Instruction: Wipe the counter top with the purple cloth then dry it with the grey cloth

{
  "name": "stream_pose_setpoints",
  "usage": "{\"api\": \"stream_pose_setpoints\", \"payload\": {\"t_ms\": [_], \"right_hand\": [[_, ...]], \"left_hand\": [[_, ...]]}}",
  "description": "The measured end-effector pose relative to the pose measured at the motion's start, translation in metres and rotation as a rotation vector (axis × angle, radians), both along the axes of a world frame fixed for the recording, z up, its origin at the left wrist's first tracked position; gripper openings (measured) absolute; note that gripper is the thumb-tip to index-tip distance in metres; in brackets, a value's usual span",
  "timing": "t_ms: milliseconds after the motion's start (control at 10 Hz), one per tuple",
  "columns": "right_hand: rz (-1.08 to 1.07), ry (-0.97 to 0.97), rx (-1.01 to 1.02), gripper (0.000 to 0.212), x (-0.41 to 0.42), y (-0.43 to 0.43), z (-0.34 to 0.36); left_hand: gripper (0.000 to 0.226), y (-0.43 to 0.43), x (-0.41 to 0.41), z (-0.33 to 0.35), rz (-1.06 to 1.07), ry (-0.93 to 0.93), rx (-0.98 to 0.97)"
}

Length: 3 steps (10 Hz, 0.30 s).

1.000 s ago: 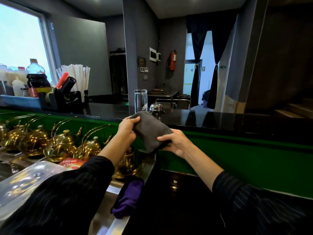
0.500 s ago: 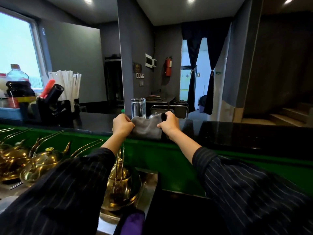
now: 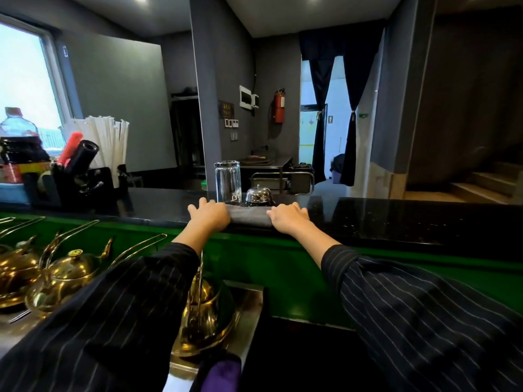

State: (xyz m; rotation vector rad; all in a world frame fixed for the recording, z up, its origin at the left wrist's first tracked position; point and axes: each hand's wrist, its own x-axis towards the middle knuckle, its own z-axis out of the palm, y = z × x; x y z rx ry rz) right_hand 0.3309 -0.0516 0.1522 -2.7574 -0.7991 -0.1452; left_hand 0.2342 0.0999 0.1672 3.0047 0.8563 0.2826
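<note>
Purple cloth (image 3: pixel 223 373) cut off at btm edge.

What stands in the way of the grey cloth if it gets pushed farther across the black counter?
A clear glass and a silver call bell stand directly behind the grey cloth, which the left hand and right hand press flat. Rightward along the counter top nothing visible blocks it.

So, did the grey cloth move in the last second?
Yes. The grey cloth went forward onto the counter top, now lying just before the glass.
</note>
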Motion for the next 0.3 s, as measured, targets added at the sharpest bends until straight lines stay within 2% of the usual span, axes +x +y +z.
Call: {"api": "stream_pose_setpoints", "payload": {"t_ms": [100,200,300], "right_hand": [[0.013,0.057,-0.009,0.049,-0.007,-0.027,0.008],[-0.016,0.12,-0.083,0.053,-0.017,-0.069,0.02],[-0.055,0.107,-0.146,0.064,-0.024,-0.113,0.037]], "left_hand": [[0.032,-0.032,-0.01,0.009,-0.023,-0.135,0.045],[0.033,-0.079,-0.01,0.015,-0.159,-0.125,0.036],[0.05,-0.125,0.002,0.023,-0.348,-0.068,-0.045]]}}
